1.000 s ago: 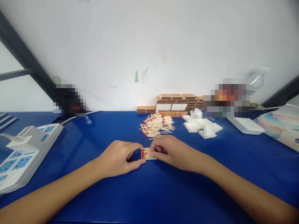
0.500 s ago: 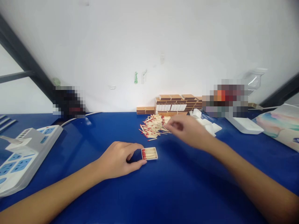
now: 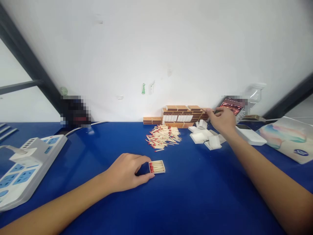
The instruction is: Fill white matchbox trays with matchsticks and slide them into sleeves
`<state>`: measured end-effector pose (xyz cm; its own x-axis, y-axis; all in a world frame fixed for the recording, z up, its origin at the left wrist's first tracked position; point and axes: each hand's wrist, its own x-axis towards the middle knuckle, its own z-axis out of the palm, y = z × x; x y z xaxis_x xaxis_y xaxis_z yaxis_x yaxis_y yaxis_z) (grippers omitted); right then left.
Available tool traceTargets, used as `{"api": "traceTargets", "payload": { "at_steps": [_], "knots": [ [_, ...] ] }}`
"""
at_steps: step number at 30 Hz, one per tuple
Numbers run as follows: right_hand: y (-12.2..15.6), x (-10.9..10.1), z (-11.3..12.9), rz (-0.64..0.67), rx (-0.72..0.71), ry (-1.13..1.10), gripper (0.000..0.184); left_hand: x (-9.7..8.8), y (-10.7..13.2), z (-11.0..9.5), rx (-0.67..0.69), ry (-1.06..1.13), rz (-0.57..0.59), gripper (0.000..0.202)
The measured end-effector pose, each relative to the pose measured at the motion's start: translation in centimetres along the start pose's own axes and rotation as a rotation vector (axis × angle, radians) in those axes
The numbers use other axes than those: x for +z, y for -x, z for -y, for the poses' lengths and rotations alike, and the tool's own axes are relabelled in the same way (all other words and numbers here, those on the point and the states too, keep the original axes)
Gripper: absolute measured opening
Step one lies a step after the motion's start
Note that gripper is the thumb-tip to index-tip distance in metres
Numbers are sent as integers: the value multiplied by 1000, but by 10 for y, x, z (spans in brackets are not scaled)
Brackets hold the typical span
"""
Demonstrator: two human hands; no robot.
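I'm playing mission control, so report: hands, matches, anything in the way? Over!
Left hand holding match tray by its left end. Right hand beside matchbox stack, contact unclear. Matches in tray, heads left; nothing covering them.

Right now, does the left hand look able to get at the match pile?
Probably yes: the left hand seems to hold the matchbox tray, but only blue tabletop shows between that hand and the match pile.

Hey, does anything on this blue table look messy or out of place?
The loose matches lie in a jumbled heap, unlike the aligned ones in the tray. Right of the heap, white boxes sit askew.
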<state>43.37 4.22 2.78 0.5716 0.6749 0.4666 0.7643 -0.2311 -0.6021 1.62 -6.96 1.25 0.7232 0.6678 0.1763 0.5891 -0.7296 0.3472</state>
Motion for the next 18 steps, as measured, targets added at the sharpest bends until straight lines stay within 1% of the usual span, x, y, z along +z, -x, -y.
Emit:
{"api": "traceTargets", "payload": {
  "at_steps": [2,5,11,13,16,18],
  "knots": [
    [-2,5,0,-9,18,-22,41,0,-1,0,1,-6,-3,31],
    [-3,7,0,-6,38,-76,33,-1,-1,-1,12,-18,-11,31],
    [4,-6,2,30,12,-262,22,1,1,2,51,-13,-52,28],
    [10,-13,8,-19,1,-317,18,2,1,4,46,-12,-101,28],
    [31,-27,28,-99,-44,-403,20,4,1,7,11,0,-236,30],
    [53,-35,47,-85,-86,-470,24,4,0,9,-17,8,-332,32]
  ]
}}
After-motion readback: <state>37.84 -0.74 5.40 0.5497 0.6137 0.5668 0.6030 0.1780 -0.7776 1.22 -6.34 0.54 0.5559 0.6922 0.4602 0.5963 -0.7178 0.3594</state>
